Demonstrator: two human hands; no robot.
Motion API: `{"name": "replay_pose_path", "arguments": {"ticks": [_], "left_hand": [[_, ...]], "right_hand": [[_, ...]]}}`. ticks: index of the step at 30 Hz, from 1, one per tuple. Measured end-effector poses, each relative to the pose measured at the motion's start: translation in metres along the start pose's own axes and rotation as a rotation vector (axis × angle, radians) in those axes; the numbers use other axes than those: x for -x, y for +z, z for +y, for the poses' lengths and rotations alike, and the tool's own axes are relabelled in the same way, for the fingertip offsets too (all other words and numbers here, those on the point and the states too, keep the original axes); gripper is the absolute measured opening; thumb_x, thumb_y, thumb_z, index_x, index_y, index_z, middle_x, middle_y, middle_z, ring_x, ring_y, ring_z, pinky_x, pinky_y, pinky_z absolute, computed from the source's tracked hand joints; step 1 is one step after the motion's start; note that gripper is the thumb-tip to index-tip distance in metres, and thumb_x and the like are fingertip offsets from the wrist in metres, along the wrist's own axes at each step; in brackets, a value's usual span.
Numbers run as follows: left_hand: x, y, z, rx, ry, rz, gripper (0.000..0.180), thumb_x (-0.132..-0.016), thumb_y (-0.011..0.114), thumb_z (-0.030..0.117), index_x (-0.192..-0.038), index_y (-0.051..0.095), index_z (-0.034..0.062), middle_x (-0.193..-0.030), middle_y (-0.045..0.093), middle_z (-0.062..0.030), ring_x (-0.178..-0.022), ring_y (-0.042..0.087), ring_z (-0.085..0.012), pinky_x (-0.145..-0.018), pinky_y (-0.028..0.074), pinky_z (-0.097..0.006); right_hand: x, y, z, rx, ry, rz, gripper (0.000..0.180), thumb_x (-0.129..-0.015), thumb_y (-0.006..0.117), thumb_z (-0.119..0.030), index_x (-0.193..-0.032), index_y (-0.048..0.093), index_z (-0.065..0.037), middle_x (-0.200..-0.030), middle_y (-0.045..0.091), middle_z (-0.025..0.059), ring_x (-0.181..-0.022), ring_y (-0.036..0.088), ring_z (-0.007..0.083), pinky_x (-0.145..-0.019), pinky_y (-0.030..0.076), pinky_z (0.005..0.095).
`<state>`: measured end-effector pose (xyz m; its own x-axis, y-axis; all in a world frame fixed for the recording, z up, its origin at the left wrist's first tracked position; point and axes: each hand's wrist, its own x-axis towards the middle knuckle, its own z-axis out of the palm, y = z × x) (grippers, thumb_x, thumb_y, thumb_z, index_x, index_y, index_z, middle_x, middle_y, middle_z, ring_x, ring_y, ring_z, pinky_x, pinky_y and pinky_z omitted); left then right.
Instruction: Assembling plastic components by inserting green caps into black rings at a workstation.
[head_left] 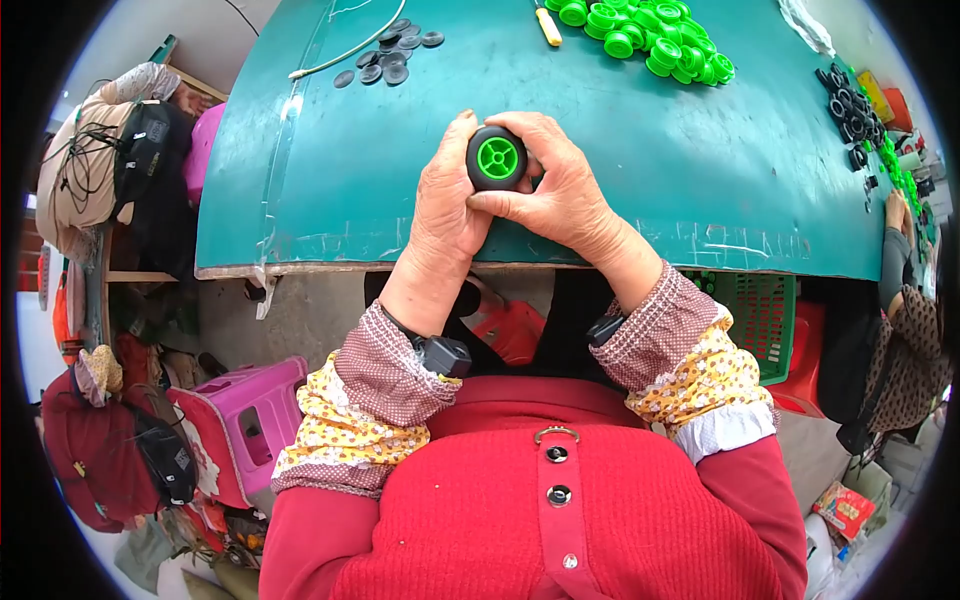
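Between my two hands is a small toy wheel [497,158], a black tyre around a bright green spoked hub, its face turned up. My left hand [445,195] grips its left side. On the other side my right hand [562,185] curls around the rim, thumb and fingers closed on the tyre. The wheel is held over the front part of the green-topped table [350,190]. Farther back lie several flat black discs [394,74], left of a heap of loose green hubs [655,45]. A yellow-handled tool [548,27] rests beside that heap.
A pale cord [345,62] curves across the table's far left. Black tyres [850,110] are piled at the far right, where another person's hand [895,208] reaches in. Under the table edge stands a green basket [758,315]; a pink stool [250,410] is at lower left.
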<state>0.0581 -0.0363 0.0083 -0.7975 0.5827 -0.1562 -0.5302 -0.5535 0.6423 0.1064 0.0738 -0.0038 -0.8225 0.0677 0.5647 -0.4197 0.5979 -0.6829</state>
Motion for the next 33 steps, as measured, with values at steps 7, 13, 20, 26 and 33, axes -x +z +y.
{"name": "replay_pose_path", "arguments": {"ticks": [7, 13, 20, 26, 33], "left_hand": [[-0.007, -0.016, 0.005, 0.000, -0.178, -0.219, 0.042, -0.091, 0.037, 0.037, -0.100, 0.048, -0.0027, -0.089, 0.057, -0.0133, -0.083, 0.059, -0.0225, -0.073, 0.051, -0.036], [-0.008, -0.017, 0.002, 0.048, -0.051, -0.066, 0.020, -0.085, 0.043, 0.013, -0.096, 0.052, -0.0015, -0.090, 0.055, -0.0092, -0.082, 0.057, -0.0167, -0.072, 0.050, -0.029], [-0.007, -0.014, 0.001, 0.055, -0.082, -0.109, 0.027, -0.090, 0.041, 0.022, -0.099, 0.047, -0.0022, -0.094, 0.055, -0.0132, -0.088, 0.057, -0.0205, -0.075, 0.051, -0.032], [-0.005, -0.013, 0.004, 0.009, -0.106, -0.109, 0.036, -0.092, 0.037, 0.032, -0.102, 0.045, -0.0018, -0.095, 0.055, -0.0145, -0.085, 0.059, -0.0217, -0.074, 0.052, -0.033], [-0.003, -0.004, 0.004, -0.041, -0.077, -0.071, 0.033, -0.091, 0.038, 0.030, -0.097, 0.047, -0.0005, -0.085, 0.056, -0.0125, -0.070, 0.061, -0.0192, -0.059, 0.055, -0.030]], "right_hand": [[0.004, -0.004, -0.003, -0.398, 0.218, -0.158, 0.059, -0.059, 0.069, -0.012, -0.114, 0.047, -0.005, -0.108, 0.050, 0.0113, -0.101, 0.048, 0.0263, -0.086, 0.040, 0.0335], [0.002, 0.002, 0.005, -0.067, 0.063, -0.023, 0.060, -0.056, 0.071, -0.014, -0.111, 0.048, -0.008, -0.112, 0.046, 0.0146, -0.104, 0.046, 0.0303, -0.089, 0.039, 0.0368], [0.001, 0.000, 0.001, 0.049, -0.069, 0.021, 0.059, -0.056, 0.075, -0.013, -0.108, 0.049, -0.006, -0.115, 0.046, 0.0144, -0.107, 0.046, 0.0284, -0.090, 0.040, 0.0350], [0.001, 0.002, 0.002, 0.080, -0.040, 0.046, 0.059, -0.053, 0.076, -0.017, -0.106, 0.051, -0.006, -0.112, 0.048, 0.0142, -0.105, 0.046, 0.0300, -0.090, 0.039, 0.0369], [0.000, 0.002, 0.002, 0.015, -0.080, 0.036, 0.057, -0.053, 0.074, -0.018, -0.103, 0.051, -0.004, -0.107, 0.050, 0.0142, -0.100, 0.047, 0.0310, -0.089, 0.038, 0.0385]]}}
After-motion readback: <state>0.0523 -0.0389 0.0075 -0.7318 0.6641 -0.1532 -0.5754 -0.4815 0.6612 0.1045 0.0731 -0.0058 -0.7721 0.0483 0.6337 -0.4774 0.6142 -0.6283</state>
